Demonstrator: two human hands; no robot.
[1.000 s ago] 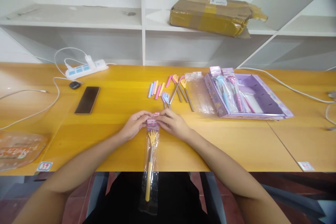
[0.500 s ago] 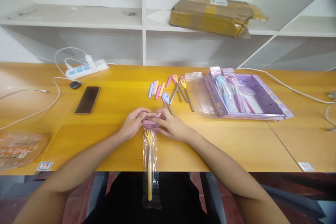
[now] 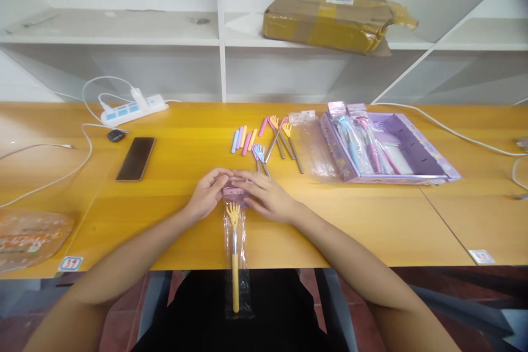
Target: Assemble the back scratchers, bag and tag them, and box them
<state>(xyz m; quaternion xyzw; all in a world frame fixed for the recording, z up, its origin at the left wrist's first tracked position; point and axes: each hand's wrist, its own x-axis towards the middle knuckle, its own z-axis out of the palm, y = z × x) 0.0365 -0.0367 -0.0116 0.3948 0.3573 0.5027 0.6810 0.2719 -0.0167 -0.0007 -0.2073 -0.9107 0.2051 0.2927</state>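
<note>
Fingers of L hand (image 3: 207, 195) & R hand (image 3: 270, 198) are nearly closed on the header card (image 3: 234, 192), from 9 and 3 o'clock, prob. so the top lies flat; exact fingertip contact hidden. Clear bag (image 3: 243, 291) w/ yellow back scratcher (image 3: 235, 283) runs to 6 o'clock, its bottom past the counter (image 3: 177, 170) edge b/c the card is held near it. Loose grips (image 3: 248, 143) at 12 and metal-rod scratchers (image 3: 293, 148) btwn 1 & 2 look grouped for easy reach. Spare bags (image 3: 315, 148) at 2; purple tray (image 3: 416, 146) just beyond, its raised sides containing bagged scratchers (image 3: 373, 154).
</note>
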